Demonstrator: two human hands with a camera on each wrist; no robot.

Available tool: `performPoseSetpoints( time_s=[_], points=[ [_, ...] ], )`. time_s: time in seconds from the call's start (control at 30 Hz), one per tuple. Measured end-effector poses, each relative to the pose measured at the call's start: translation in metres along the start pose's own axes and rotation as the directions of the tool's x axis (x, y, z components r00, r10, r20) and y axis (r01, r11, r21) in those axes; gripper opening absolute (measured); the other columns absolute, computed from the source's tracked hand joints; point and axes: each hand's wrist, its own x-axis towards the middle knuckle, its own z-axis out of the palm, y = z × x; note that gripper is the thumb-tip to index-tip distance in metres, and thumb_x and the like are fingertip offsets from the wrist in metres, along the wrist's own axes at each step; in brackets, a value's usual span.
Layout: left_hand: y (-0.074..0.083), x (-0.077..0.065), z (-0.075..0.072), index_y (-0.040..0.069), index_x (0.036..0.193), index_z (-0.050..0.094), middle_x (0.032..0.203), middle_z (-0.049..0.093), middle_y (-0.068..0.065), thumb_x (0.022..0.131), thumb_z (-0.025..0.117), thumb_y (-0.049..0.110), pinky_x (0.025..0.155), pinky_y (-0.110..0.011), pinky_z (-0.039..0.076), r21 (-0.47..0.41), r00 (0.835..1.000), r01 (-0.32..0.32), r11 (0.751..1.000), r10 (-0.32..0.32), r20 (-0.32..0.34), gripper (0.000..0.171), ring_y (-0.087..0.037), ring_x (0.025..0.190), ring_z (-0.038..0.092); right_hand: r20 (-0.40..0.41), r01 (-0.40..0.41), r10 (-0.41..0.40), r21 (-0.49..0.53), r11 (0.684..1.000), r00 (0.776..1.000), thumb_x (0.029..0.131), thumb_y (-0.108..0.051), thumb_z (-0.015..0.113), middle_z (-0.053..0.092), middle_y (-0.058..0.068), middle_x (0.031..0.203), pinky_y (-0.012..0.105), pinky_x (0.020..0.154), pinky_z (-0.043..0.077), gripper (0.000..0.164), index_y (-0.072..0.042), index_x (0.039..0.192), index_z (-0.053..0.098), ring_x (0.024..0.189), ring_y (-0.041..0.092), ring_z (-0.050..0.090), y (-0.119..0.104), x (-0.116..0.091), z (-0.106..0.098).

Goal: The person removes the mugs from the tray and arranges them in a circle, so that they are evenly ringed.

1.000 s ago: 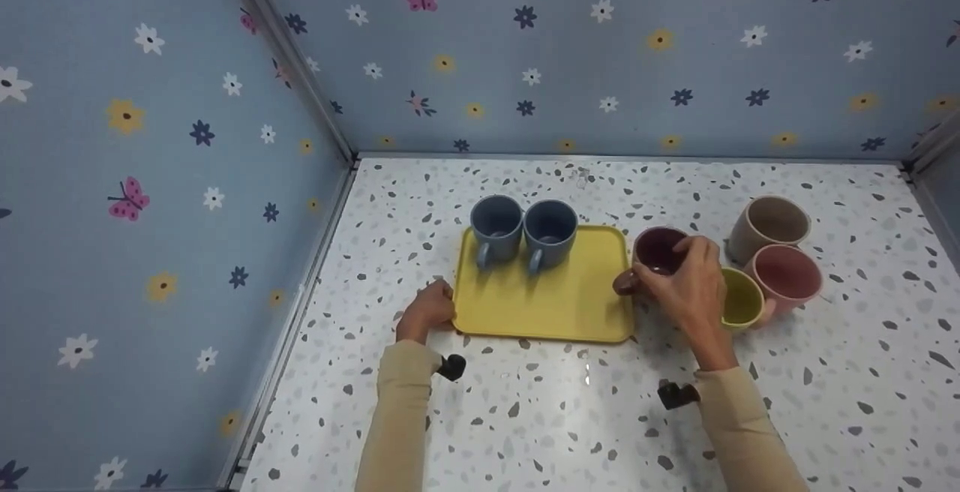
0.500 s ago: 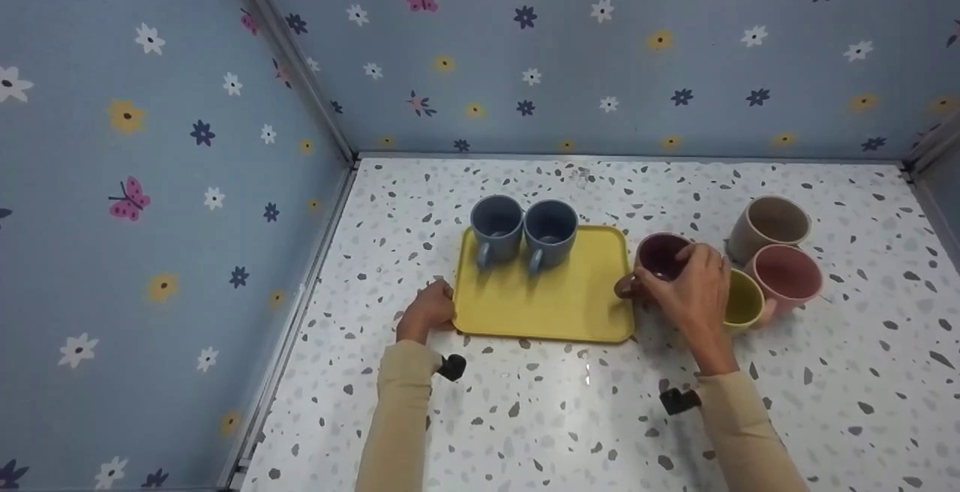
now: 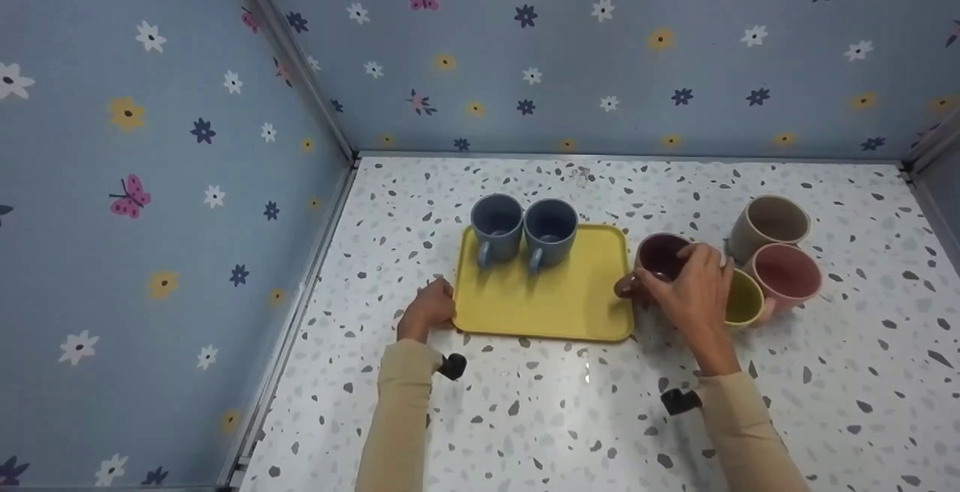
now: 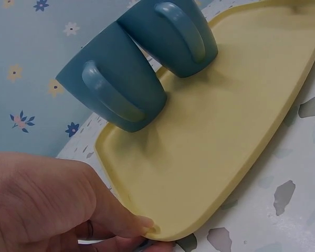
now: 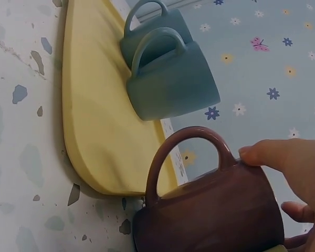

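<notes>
My left hand (image 3: pixel 429 306) pinches the left front corner of the yellow tray (image 3: pixel 540 308), thumb on the rim in the left wrist view. Two blue-grey mugs, a left mug (image 3: pixel 496 228) and a right mug (image 3: pixel 551 231), stand upright side by side at the tray's back left, handles toward me. Just off the tray's right edge is a dark brown mug (image 5: pixel 210 215), its handle pointing left to the tray edge. My right hand (image 3: pixel 694 289) holds this mug by its rim from the right. Whether its base touches the table cannot be told.
Close to my right hand stand a yellow-green mug (image 3: pixel 742 301), a pink mug (image 3: pixel 785 278) and a beige mug (image 3: pixel 769 229), bunched together. Flower-patterned walls (image 3: pixel 570 49) enclose the speckled table (image 3: pixel 540 417) at the back and sides.
My right hand and the brown mug have shifted slightly right and toward me since the earliest frame, then stayed nearly still. The left hand, tray and blue-grey mugs have not moved.
</notes>
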Motion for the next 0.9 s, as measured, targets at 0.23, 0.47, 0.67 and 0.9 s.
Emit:
performPoseSetpoints(
  time_s=[0.23, 0.47, 0.67, 0.9],
  points=[
    [0.0001, 0.0009, 0.0011, 0.009, 0.094, 0.048, 0.091, 0.050, -0.007, 0.080, 0.054, 0.003, 0.070, -0.030, 0.037, 0.007, 1.000, 0.017, 1.000, -0.017, 0.008, 0.016, -0.023, 0.085, 0.047, 0.014, 0.001, -0.001, 0.000, 1.000, 1.000, 0.075, -0.044, 0.077, 0.048, 0.025, 0.110, 0.048, 0.118, 0.005, 0.071, 0.004, 0.113, 0.044, 0.117, 0.043, 0.043, 0.0025, -0.0009, 0.0007],
    [0.0017, 0.0013, -0.0003, 0.008, 0.097, 0.049, 0.096, 0.052, -0.009, 0.080, 0.055, 0.001, 0.074, -0.031, 0.040, -0.016, 1.000, 0.021, 1.000, -0.021, 0.016, 0.019, -0.024, 0.088, 0.049, -0.017, 0.035, -0.035, 0.004, 0.999, 0.999, 0.074, -0.045, 0.078, 0.047, 0.024, 0.106, 0.048, 0.118, 0.010, 0.068, 0.004, 0.109, 0.045, 0.119, 0.045, 0.040, 0.0035, -0.0026, 0.0011],
    [0.0016, 0.0017, -0.0001, 0.007, 0.099, 0.049, 0.098, 0.052, -0.010, 0.081, 0.053, 0.000, 0.075, -0.032, 0.041, -0.022, 0.999, 0.023, 0.999, -0.022, 0.025, 0.020, -0.026, 0.091, 0.049, -0.042, 0.041, -0.040, 0.005, 0.999, 0.998, 0.074, -0.044, 0.078, 0.046, 0.022, 0.104, 0.051, 0.106, 0.029, 0.065, 0.003, 0.106, 0.045, 0.109, 0.038, 0.040, 0.0040, -0.0039, 0.0028],
    [0.0007, 0.0022, -0.0005, 0.008, 0.100, 0.049, 0.099, 0.053, -0.010, 0.081, 0.054, 0.002, 0.077, -0.033, 0.041, -0.010, 0.999, 0.038, 0.999, -0.038, 0.022, 0.021, -0.026, 0.094, 0.050, -0.009, -0.015, 0.015, 0.006, 1.000, 1.000, 0.075, -0.049, 0.075, 0.045, 0.021, 0.107, 0.050, 0.097, 0.035, 0.065, 0.001, 0.106, 0.045, 0.108, 0.035, 0.038, 0.0019, -0.0007, 0.0038]
  ],
)
